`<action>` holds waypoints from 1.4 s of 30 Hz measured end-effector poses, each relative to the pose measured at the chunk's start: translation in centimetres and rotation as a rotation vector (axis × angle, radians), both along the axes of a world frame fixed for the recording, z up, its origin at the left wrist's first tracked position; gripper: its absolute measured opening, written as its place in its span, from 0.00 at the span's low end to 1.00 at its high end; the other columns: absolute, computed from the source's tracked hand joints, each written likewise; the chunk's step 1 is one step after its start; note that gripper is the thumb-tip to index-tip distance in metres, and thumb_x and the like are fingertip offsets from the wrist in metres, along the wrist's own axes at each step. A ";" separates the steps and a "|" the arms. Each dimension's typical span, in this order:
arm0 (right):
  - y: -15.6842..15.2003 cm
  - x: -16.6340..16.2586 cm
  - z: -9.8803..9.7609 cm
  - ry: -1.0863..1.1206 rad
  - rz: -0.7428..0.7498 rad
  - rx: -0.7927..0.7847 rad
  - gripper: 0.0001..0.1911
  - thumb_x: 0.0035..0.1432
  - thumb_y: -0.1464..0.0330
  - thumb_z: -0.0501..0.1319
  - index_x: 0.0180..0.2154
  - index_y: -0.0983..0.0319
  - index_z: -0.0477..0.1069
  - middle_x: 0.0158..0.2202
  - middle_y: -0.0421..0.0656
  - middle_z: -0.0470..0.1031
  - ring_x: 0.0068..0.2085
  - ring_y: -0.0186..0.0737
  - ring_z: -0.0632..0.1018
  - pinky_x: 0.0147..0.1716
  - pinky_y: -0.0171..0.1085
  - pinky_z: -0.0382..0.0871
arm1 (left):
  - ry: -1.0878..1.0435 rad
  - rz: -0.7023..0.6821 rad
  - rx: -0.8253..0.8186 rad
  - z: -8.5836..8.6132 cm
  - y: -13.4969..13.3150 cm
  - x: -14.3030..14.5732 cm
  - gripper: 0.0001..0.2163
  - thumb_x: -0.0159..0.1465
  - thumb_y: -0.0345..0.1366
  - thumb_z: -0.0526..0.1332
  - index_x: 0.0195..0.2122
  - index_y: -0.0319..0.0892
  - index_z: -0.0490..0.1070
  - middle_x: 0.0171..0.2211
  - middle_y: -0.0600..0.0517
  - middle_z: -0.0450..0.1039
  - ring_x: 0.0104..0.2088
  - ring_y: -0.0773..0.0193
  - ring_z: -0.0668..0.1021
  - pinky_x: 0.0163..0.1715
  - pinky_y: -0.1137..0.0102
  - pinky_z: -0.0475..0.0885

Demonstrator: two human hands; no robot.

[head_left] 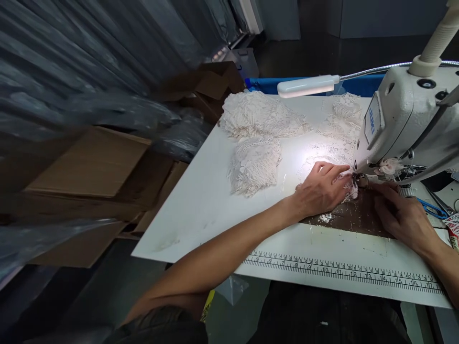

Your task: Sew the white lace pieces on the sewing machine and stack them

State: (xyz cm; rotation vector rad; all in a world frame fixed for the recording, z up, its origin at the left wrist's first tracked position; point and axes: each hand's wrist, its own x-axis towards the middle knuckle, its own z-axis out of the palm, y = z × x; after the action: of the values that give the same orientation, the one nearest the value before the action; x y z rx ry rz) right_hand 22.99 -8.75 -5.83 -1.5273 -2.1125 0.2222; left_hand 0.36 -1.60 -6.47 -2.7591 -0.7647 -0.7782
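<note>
A white sewing machine stands on the right of the table. My left hand rests beside its presser foot, with bent fingers gripping a piece of white lace. More of that lace spreads over the tabletop behind the hand. On the other side of the foot is my right hand, its fingers curled in and their tips close to the needle area. Whatever those fingertips hold, if anything, is hidden. Brown glossy covering lies under both hands.
Two piles of white lace, a large pile and a smaller pile, sit left of the machine. A lamp hangs above. A printed ruler runs along the front edge. Blue snips lie right; cardboard boxes stand left.
</note>
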 end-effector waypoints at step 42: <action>0.3 1.1 1.7 0.220 -0.044 0.022 0.12 0.62 0.66 0.53 0.36 0.60 0.75 0.37 0.48 0.75 0.37 0.45 0.77 0.35 0.44 0.74 | -0.075 -0.213 -0.075 -0.8 0.4 0.5 0.10 0.71 0.32 0.52 0.37 0.39 0.73 0.37 0.49 0.77 0.36 0.68 0.78 0.35 0.69 0.74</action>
State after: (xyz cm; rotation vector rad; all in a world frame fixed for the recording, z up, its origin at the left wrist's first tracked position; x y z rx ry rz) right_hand 24.10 -8.50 -4.10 -1.4631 -1.9015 0.3340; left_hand 0.81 -1.22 -7.26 -2.9277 -0.5272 -0.9141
